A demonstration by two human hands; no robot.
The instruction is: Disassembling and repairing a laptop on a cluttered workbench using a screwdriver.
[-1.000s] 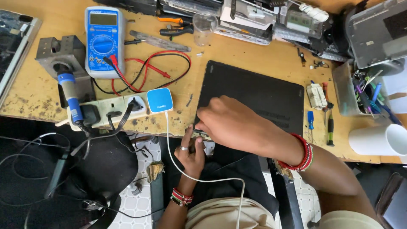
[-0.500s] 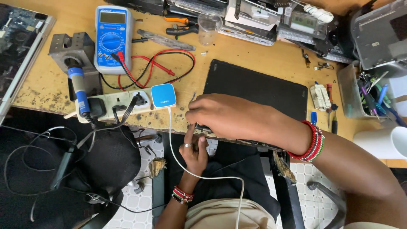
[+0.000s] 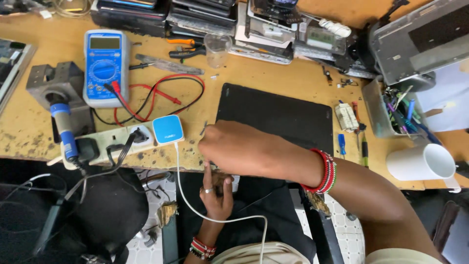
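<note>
Reaching across the desk (image 3: pixel 29 132) edge, the right hand (image 3: pixel 239 146) sits just in front of the black mat (image 3: pixel 278 115), fingers curled down toward something small at the edge; what it pinches is hidden under the hand, so can't tell the grip. Left hand (image 3: pixel 217 193) is below the mat, under the desk edge, cupped around a small brownish part (image 3: pixel 221 178) held up against that edge, ring on one finger. Part is mostly covered, kind unclear. White cable (image 3: pixel 195 208) runs from the blue-white adapter (image 3: pixel 167 129), left of the mat, down past the left hand. Adapter sits on a power strip (image 3: pixel 115 142); blue multimeter (image 3: pixel 104 66) with red and black leads (image 3: pixel 161 93) further left of the mat, unused. White mug (image 3: pixel 422 164) and small screwdrivers (image 3: pixel 352 142) right of the mat. Progress: work on the part looks mid-way, both hands engaged on it, nothing laid out finished on the mat; meter untouched.
</note>
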